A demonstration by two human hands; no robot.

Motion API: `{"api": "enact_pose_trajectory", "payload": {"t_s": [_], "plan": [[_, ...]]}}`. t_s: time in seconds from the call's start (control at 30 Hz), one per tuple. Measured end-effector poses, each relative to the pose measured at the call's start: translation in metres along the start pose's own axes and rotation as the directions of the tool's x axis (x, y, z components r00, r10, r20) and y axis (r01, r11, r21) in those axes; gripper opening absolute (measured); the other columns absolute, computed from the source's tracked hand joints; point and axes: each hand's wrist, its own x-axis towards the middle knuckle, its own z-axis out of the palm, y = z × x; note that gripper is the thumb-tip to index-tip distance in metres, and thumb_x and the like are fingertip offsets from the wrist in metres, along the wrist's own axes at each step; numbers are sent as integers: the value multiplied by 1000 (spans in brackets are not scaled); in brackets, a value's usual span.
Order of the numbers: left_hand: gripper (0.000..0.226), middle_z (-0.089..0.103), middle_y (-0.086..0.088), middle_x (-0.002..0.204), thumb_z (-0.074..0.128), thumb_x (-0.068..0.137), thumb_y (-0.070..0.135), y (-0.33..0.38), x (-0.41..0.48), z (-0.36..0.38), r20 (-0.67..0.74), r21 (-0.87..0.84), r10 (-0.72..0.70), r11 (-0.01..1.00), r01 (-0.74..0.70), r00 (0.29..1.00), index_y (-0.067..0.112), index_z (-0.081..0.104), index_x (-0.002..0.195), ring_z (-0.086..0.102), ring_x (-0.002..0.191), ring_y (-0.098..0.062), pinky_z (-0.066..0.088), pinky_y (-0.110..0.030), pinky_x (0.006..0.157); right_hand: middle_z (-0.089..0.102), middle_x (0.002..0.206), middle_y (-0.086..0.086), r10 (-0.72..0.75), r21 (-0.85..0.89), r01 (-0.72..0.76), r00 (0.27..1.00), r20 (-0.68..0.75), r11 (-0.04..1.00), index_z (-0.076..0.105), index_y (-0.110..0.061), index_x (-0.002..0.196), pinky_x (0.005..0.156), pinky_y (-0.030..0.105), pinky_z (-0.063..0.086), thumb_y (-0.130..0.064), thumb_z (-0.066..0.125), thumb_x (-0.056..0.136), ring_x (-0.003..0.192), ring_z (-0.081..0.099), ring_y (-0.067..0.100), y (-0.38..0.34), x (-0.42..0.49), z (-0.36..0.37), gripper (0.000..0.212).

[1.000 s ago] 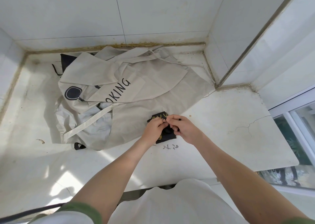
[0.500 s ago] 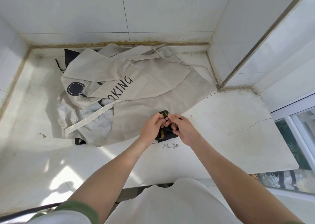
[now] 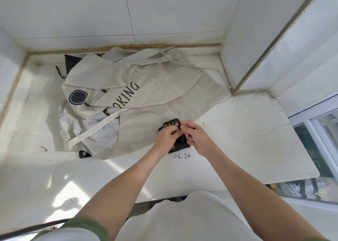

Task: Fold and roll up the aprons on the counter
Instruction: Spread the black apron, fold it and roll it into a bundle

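Our left hand (image 3: 167, 136) and right hand (image 3: 196, 138) both pinch the strap (image 3: 178, 125) atop the black apron roll (image 3: 180, 147), lying on the desk (image 3: 237, 140) at the beige aprons' (image 3: 146, 97) near edge; we should pull it snug and tuck it flat, lest the roll loosen.

I saw a cracked white counter (image 3: 237, 140) carrying a crumpled beige apron heap (image 3: 155, 97), with a dark bundle (image 3: 180, 145) at its near edge.
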Motion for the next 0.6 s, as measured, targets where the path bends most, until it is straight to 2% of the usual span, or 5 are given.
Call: {"api": "enact_pose_trajectory", "payload": {"t_s": [0.1, 0.23, 0.43, 0.5, 0.6], "plan": [[46, 54, -7, 79, 62, 86, 40, 1, 3, -10, 115, -290, -133, 943, 161, 984, -6, 59, 88, 48, 74, -17, 38, -29, 71, 41, 64, -2, -12, -127, 4, 998, -59, 992, 60, -13, 108, 44, 17, 26, -13, 60, 92, 48, 38, 4, -5, 0, -3, 16], [18, 57, 14, 65, 53, 98, 20, 0, 6, -24, 175, -364, -151, 908, 206, 973, 15, 66, 88, 40, 63, -5, 34, -16, 61, 46, 71, -2, -91, -295, 62, 992, -84, 954, 52, -12, 100, 62, 19, 34, -21, 71, 85, 64, 43, 8, -5, -1, -9, 26], [35, 62, -4, 74, 33, 92, -13, 0, 10, -27, 113, -654, -157, 732, 192, 981, 12, 58, 85, 34, 49, -5, 32, -14, 51, 52, 81, 1, -172, -667, 95, 984, -51, 739, 52, -10, 92, 59, 14, 35, -16, 63, 90, 74, 46, 13, -2, 7, -13, 12], [43, 60, -2, 67, 27, 86, -21, 2, 12, -29, 130, -628, -140, 755, 191, 982, 9, 57, 84, 34, 54, -8, 30, -15, 48, 54, 80, -1, -128, -705, 31, 988, -85, 709, 54, -10, 88, 59, 14, 34, -15, 62, 90, 76, 47, 15, 3, 8, -20, 10], [33, 64, 6, 63, 37, 95, -9, -1, 13, -30, 193, -428, -116, 884, 190, 974, 12, 62, 88, 39, 64, -11, 32, -14, 54, 52, 80, -1, -123, -707, 22, 988, -91, 707, 52, -12, 88, 60, 15, 34, -15, 62, 90, 75, 46, 15, 7, 6, -22, 11]]}}
